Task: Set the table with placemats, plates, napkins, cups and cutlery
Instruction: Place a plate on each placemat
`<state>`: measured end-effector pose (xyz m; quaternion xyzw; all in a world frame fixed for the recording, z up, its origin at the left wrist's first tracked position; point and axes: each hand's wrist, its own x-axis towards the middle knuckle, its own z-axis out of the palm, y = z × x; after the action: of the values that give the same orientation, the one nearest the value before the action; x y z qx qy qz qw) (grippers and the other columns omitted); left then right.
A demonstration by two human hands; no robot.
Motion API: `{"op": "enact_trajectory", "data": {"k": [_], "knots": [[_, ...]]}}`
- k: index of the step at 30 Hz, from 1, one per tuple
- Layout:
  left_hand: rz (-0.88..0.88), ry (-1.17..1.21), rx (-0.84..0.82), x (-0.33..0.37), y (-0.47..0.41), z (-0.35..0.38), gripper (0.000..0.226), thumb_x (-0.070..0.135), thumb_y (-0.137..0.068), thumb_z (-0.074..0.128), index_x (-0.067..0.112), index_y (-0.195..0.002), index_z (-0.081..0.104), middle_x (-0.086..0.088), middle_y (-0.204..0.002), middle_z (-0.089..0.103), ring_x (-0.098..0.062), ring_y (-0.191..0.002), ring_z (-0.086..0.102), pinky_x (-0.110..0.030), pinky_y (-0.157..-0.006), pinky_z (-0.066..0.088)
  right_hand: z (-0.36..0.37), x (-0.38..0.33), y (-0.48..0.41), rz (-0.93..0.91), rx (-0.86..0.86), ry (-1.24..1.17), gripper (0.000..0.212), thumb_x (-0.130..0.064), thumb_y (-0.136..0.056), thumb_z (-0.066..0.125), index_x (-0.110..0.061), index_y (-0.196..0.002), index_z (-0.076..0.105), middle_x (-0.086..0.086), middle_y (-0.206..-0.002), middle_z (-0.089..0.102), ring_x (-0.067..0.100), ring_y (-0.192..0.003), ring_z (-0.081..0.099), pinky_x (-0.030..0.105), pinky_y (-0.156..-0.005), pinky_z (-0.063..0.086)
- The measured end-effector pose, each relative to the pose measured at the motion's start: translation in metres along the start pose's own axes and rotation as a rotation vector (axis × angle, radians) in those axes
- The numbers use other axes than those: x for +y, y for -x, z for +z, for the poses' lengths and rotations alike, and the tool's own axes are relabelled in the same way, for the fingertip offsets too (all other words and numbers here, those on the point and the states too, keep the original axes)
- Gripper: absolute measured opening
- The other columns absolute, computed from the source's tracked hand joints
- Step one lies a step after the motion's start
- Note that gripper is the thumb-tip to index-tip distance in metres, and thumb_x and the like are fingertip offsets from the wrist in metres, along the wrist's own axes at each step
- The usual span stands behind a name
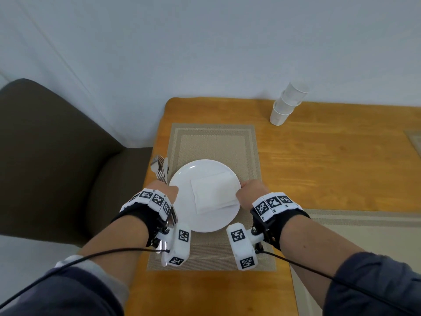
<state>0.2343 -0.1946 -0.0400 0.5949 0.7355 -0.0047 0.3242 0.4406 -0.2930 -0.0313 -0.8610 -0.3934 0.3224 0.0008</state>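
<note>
A white plate (205, 195) w/ a folded white napkin (213, 193) on it sits at frame center, over a beige placemat (211, 142) on a wooden desk (319, 156). Both hands grip the plate's rim: left hand (163, 190) at its left edge, also clutching a bundle of cutlery (160, 169), forks and a knife tip up; right hand (250, 190) at its right edge. Upper right, a stack of white cups (288, 103) stands upside down near the wall. A brown chair (57, 156) fills the left. A 2nd placemat (364, 224) lies lower right; a 3rd one's corner (414, 140) shows at the right edge.
</note>
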Motion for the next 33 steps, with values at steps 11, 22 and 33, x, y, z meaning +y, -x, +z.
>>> {"op": "enact_trajectory", "data": {"k": [11,22,33], "knots": [[0.084,-0.01,0.018,0.016,0.016,0.051,0.019,0.034,-0.07,0.056,0.017,-0.062,0.054,0.001,-0.049,0.053,-0.018,-0.042,0.051,-0.022,-0.049,0.044,0.012,0.05,-0.013,-0.068,-0.098,0.054,0.038,-0.005,-0.096,0.044,-0.01,-0.059,0.038,0.0,-0.062,0.038,0.012,-0.052,0.034,0.022,-0.048,0.029],[0.087,-0.036,0.026,0.018,0.011,0.056,0.021,0.036,-0.07,0.055,0.017,-0.062,0.053,0.0,-0.05,0.053,-0.018,-0.042,0.051,-0.02,-0.047,0.043,0.012,0.056,-0.025,0.055,-0.109,-0.377,0.016,-0.011,-0.093,0.05,-0.005,-0.079,0.056,0.004,-0.081,0.056,0.018,-0.078,0.051,0.025,-0.063,0.042],[0.112,-0.059,0.018,0.046,0.013,0.033,0.021,0.036,-0.074,0.052,0.016,-0.077,0.059,-0.002,-0.061,0.061,-0.019,-0.051,0.057,-0.023,-0.047,0.041,-0.013,0.059,-0.035,0.077,0.0,-0.579,0.036,0.003,-0.087,0.047,-0.01,-0.112,0.069,0.012,-0.106,0.072,0.031,-0.099,0.068,0.042,-0.089,0.057]]}}
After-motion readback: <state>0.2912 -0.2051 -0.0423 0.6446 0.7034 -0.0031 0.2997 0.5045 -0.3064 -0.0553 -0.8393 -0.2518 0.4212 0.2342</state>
